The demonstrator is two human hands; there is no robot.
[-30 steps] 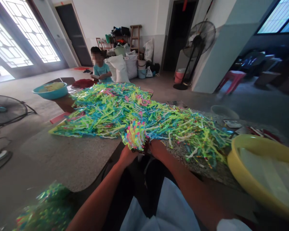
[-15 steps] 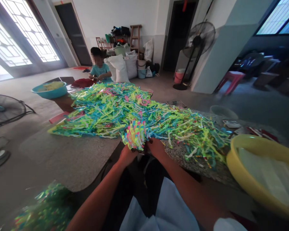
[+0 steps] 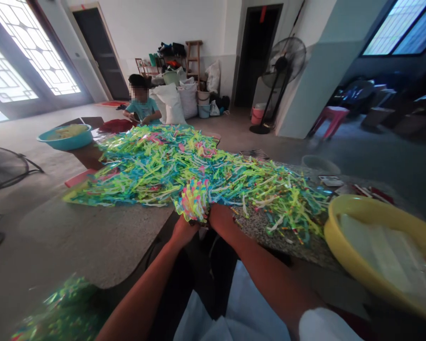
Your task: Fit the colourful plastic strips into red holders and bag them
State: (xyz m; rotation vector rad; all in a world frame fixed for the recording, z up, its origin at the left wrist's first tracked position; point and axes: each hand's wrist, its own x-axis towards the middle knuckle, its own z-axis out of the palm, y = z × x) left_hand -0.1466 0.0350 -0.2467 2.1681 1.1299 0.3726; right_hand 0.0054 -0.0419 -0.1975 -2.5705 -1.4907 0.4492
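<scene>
Right in front of me is a round bunch of coloured plastic strips (image 3: 193, 201), with yellow, pink, white and blue ends facing up. My left hand (image 3: 185, 230) is closed around its lower part. From the other side my right hand (image 3: 220, 219) presses in, its fingers bent and partly hidden behind the bunch. Just beyond both hands, a broad heap of loose yellow-green, blue, white and pink plastic strips (image 3: 152, 166) covers much of the stone-topped table (image 3: 135, 232).
A yellow basin (image 3: 335, 227) holding clear plastic sheets stands at the right. To the far left is a blue basin (image 3: 66, 142). A clear bag of colourful pieces (image 3: 67, 308) lies low on the left. Across the heap sits another person (image 3: 144, 109). A floor fan (image 3: 3, 168) stands left.
The whole view has shifted slightly, so most things appear farther left. Both hands stay at the bunch, and the person across has moved their hands a little.
</scene>
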